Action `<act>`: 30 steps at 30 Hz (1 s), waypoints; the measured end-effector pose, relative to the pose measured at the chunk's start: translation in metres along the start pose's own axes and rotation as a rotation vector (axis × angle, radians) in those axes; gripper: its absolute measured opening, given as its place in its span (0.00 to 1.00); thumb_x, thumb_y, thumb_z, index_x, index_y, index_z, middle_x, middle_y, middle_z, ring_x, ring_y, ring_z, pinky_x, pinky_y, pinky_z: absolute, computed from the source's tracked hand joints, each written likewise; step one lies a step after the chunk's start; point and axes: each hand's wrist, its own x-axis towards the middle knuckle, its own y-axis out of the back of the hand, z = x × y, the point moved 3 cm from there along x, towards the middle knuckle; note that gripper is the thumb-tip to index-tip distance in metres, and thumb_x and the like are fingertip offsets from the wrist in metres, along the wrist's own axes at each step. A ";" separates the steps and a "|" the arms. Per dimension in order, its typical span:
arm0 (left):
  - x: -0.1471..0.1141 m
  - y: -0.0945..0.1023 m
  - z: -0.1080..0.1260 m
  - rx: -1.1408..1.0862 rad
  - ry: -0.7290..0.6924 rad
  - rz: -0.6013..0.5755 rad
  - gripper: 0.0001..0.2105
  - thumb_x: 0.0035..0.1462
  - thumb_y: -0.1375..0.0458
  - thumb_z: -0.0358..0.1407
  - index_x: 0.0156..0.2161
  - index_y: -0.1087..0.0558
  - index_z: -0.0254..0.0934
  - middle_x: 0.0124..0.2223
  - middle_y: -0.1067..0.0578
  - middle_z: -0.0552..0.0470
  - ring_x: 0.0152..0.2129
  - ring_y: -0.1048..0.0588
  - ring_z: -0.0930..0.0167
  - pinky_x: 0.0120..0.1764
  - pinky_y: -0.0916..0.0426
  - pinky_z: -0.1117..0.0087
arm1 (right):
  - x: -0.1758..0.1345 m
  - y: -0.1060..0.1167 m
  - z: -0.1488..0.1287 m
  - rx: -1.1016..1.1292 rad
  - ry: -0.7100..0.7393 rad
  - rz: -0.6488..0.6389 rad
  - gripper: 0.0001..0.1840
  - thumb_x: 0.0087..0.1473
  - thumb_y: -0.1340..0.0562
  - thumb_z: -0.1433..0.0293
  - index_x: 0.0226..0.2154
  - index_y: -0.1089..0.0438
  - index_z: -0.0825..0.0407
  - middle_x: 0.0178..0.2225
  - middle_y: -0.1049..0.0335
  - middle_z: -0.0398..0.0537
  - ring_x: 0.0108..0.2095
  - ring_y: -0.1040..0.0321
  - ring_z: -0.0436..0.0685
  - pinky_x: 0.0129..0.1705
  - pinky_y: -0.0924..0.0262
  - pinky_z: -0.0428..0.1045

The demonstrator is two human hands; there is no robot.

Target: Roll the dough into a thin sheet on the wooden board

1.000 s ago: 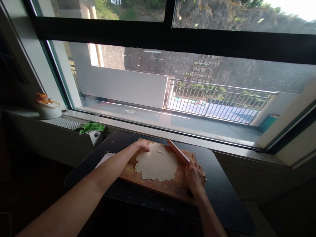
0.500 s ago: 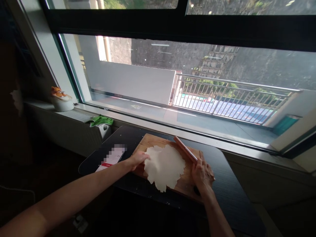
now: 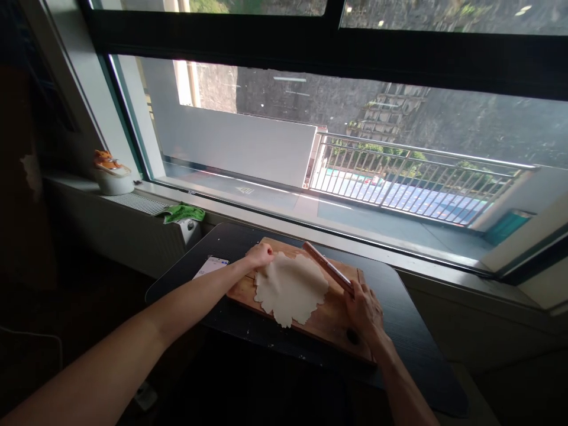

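A thin, pale sheet of dough [image 3: 293, 287] with a ragged edge lies on a wooden cutting board [image 3: 339, 322]. At the sheet's upper left edge, my left hand [image 3: 261, 255] is closed, its fingers pinching the dough's rim. My right hand [image 3: 364, 305] is wrapped round the near end of a rolling pin [image 3: 327, 266]. The pin slants across the board's right side, beside the dough, its far end pointing toward the window. The fingers of my right hand are partly hidden behind its back.
The board rests on a dark table [image 3: 408, 331] with rounded corners. A phone [image 3: 212, 265] lies left of the board, partly behind my left forearm. Beyond stand a window sill [image 3: 248, 219], a radiator [image 3: 133, 236] with a green cloth [image 3: 184, 212] and a white pot [image 3: 114, 180].
My left hand has moved up along the dough's left edge, and the dough has shifted slightly up and left. My right hand still holds the rolling pin, now a little further left.
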 end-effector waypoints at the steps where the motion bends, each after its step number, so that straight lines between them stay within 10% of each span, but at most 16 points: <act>1: 0.002 0.004 -0.001 0.042 -0.007 0.031 0.08 0.63 0.40 0.37 0.43 0.24 0.35 0.46 0.23 0.45 0.44 0.24 0.63 0.47 0.29 0.64 | -0.001 0.001 -0.001 0.023 0.041 0.000 0.18 0.65 0.48 0.67 0.54 0.32 0.50 0.52 0.30 0.54 0.50 0.33 0.60 0.49 0.41 0.51; 9: 0.008 0.022 0.028 0.238 -0.142 0.253 0.11 0.62 0.47 0.30 0.45 0.24 0.36 0.49 0.23 0.44 0.47 0.25 0.64 0.49 0.32 0.68 | 0.008 0.009 -0.029 0.198 0.361 -0.123 0.17 0.59 0.42 0.66 0.49 0.27 0.49 0.47 0.27 0.51 0.50 0.33 0.60 0.52 0.42 0.53; 19: -0.026 -0.067 0.026 0.459 -0.427 0.148 0.23 0.67 0.53 0.41 0.64 0.34 0.40 0.64 0.32 0.44 0.63 0.39 0.55 0.64 0.50 0.48 | 0.021 -0.003 -0.095 0.145 0.198 -0.083 0.24 0.67 0.52 0.62 0.58 0.32 0.51 0.62 0.37 0.56 0.64 0.46 0.65 0.63 0.53 0.60; 30: 0.023 -0.055 0.049 0.411 -0.264 0.087 0.27 0.68 0.54 0.44 0.66 0.38 0.31 0.67 0.37 0.38 0.66 0.46 0.52 0.65 0.54 0.42 | 0.076 -0.006 -0.093 0.141 0.127 -0.089 0.25 0.66 0.53 0.60 0.56 0.31 0.50 0.60 0.36 0.56 0.62 0.45 0.62 0.61 0.51 0.57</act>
